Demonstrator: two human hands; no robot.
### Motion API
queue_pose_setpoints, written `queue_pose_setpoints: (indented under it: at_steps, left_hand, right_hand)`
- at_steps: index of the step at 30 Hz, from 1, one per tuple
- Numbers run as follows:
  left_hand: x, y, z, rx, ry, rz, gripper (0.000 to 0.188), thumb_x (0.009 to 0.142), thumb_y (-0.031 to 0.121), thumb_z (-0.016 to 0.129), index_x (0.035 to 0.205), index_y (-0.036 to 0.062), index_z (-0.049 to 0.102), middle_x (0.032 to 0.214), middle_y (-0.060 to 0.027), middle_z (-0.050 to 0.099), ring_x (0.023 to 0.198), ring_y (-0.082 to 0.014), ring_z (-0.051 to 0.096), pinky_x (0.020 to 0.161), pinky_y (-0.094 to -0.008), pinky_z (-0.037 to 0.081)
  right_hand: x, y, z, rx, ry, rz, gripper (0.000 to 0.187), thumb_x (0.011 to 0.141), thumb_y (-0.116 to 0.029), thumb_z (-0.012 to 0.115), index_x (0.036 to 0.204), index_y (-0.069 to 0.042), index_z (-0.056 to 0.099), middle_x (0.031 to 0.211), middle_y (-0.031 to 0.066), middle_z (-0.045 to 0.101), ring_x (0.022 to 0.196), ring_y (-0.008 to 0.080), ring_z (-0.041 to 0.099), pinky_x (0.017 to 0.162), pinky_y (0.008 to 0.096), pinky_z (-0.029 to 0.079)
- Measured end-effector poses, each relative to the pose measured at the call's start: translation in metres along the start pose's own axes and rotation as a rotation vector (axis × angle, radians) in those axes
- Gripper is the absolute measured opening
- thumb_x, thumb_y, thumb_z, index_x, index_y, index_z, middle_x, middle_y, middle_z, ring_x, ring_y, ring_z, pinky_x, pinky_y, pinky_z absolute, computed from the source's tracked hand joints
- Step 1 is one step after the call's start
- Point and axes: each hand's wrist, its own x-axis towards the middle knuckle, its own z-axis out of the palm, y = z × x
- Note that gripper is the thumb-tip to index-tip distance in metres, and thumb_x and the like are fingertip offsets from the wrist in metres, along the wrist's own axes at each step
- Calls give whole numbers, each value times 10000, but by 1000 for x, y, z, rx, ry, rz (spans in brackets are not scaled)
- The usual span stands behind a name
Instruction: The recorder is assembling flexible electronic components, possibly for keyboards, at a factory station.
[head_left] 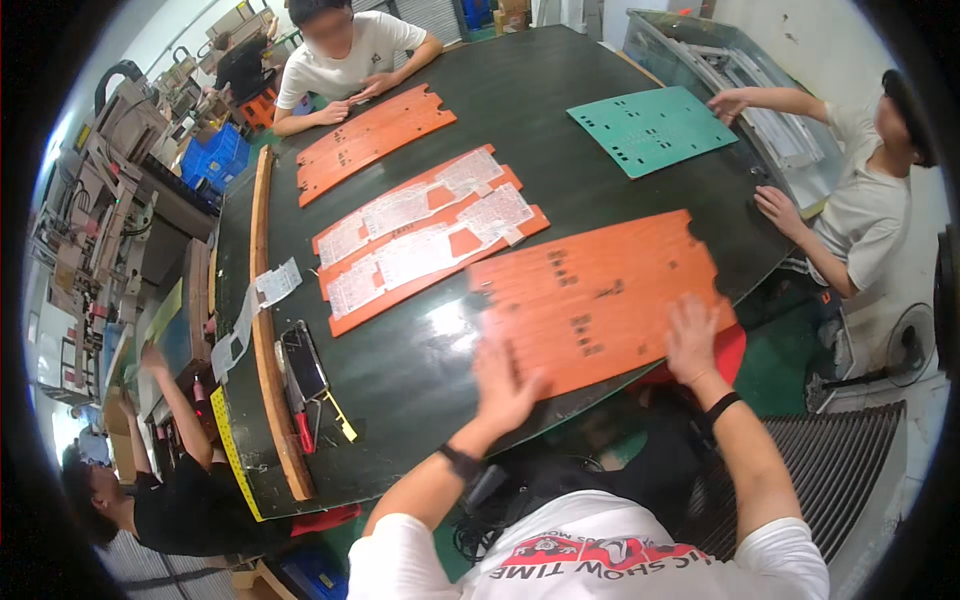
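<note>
An orange board [630, 290] with notched ends and small dark cut-outs lies at the near side of the dark table. My left hand [507, 385] rests on its lower left corner, slightly blurred, fingers stretched out and thumb apart. On the board's lower right part, my right hand [692, 342] lies with fingers spread. Neither hand visibly grasps anything. Just beyond the board are orange panels [490, 257] with white printed sheets [415, 255] on top.
Opposite, a person leans over another orange board [375, 140]. At right, a person's hand touches a green board [652, 130]. A wooden strip [265, 350] runs along the table's left side, beside a phone-like black object [303, 358], a red-handled tool [303, 425] and torn paper [278, 283].
</note>
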Motion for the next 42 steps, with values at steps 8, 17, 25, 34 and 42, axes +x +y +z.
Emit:
queue_pose_setpoints:
  at_steps: [8, 17, 25, 34, 42]
  left_hand:
    - [110, -7, -49, 98, -16, -5, 724, 848, 459, 547, 1311, -62, 349, 1436, -291, 232, 1358, -428, 164, 1093, -526, 123]
    - [107, -140, -158, 609, 145, -445, 779, 865, 496, 499, 1353, -79, 301, 1426, -271, 268, 1351, -401, 198, 1055, -556, 193]
    - [93, -144, -159, 706, 72, -423, 775, 873, 507, 470, 1375, -51, 277, 1445, -238, 252, 1354, -367, 201, 1054, -531, 198]
    - [25, -73, -119, 696, -63, -300, 855, 814, 520, 537, 1367, -76, 272, 1446, -260, 232, 1361, -383, 182, 1046, -567, 194]
    - [-25, 12, -54, 598, -171, 10, 854, 794, 490, 590, 1336, -104, 300, 1427, -273, 260, 1350, -403, 201, 1043, -578, 185]
  right_hand:
    - [41, -5, -12, 169, 22, 104, 562, 832, -288, 573, 1260, 41, 417, 1373, 289, 306, 1291, 426, 274, 1044, 565, 177]
    - [205, -146, 7, 386, -64, -436, 670, 862, -368, 557, 1330, 57, 336, 1402, 269, 284, 1331, 407, 239, 1095, 479, 195]
    - [250, -175, 46, 310, -188, -444, 715, 888, -458, 471, 1368, 47, 306, 1443, 221, 276, 1362, 346, 215, 1110, 460, 178]
    - [116, -111, 17, 259, -150, -354, 696, 861, -448, 511, 1333, 40, 358, 1398, 217, 345, 1316, 364, 289, 1068, 541, 200]
    - [-13, -73, -8, 287, -116, -194, 704, 841, -426, 559, 1334, 38, 365, 1414, 222, 325, 1330, 369, 275, 1069, 547, 189]
